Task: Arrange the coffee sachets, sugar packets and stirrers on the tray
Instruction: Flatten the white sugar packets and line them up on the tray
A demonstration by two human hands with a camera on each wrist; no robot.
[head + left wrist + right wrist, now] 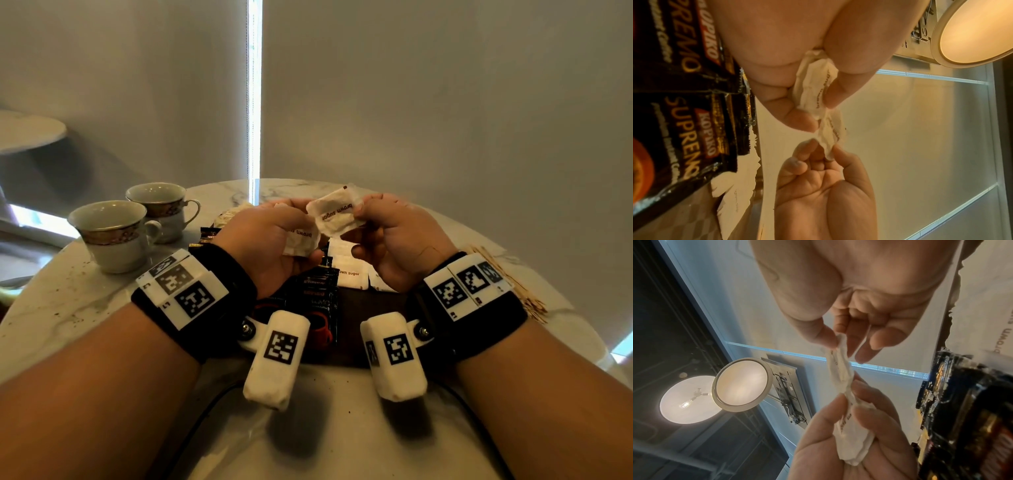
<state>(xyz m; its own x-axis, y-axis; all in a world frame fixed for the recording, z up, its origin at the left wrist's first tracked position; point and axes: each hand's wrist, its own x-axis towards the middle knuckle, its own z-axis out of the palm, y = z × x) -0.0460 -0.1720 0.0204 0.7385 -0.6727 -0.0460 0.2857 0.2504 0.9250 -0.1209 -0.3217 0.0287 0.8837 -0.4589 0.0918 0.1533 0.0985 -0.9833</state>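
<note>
Left hand (274,236) grips one brown sugar packet (301,241); right hand (394,236) pinches another brown sugar packet (337,214) by edge. Paper light, limp, crumples, tears easily; best taken at sealed edges.

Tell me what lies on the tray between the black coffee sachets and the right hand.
In the head view, brown sugar packets lie flat there, between the coffee sachets and the right hand, on the dark tray.
</note>
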